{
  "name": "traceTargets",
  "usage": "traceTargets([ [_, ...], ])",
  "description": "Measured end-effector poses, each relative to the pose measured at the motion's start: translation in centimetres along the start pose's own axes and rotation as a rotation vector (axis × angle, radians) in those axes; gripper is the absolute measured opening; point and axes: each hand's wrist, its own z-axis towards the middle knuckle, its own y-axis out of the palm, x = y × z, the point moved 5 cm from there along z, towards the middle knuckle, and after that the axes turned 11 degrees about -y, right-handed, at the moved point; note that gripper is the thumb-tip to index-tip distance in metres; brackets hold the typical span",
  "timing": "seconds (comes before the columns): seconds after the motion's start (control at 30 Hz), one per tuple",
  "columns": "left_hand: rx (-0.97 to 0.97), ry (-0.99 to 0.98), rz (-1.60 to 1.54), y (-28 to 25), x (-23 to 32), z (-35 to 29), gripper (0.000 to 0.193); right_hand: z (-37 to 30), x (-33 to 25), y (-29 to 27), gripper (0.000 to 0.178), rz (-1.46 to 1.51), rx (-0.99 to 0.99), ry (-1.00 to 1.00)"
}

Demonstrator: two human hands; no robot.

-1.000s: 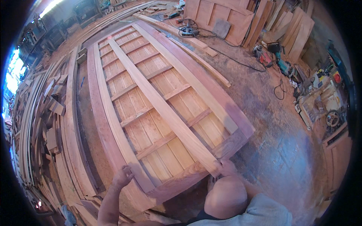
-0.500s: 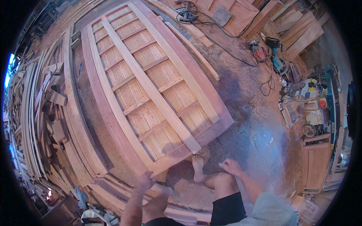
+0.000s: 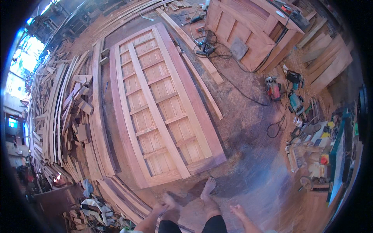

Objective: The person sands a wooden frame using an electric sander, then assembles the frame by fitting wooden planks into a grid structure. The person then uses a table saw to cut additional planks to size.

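A large wooden panelled door frame (image 3: 163,112) lies flat on the sawdust floor, its near end just ahead of my bare feet (image 3: 208,190). My left hand (image 3: 158,209) hangs near my left knee and holds nothing. It is a little behind the frame's near corner. My right hand (image 3: 237,211) hangs at my right side with the fingers apart, over bare floor. Neither hand touches the frame.
Stacked planks and offcuts (image 3: 66,116) line the left side. Loose battens (image 3: 202,83) lie right of the frame. A wooden crate (image 3: 252,35) stands at the back right, with power tools (image 3: 285,89), cables and a cluttered bench (image 3: 326,151) on the right.
I have stood up from a crouch and the view has pulled back. Both hands let go of the frame's near end, which now lies flat on the floor.
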Motion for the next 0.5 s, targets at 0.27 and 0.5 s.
traceTargets([
  [0.27, -0.039, 0.677, -0.332, 0.0, 26.1, -14.0, 0.051, -0.7, -3.3, -11.8, 0.046, 0.140, 0.275, 0.130],
  [0.5, 0.016, 0.405, -0.025, -10.0, 27.8, -15.9, 0.057, 3.0, -20.5, -14.3, 0.065, -0.193, 0.254, -0.175],
])
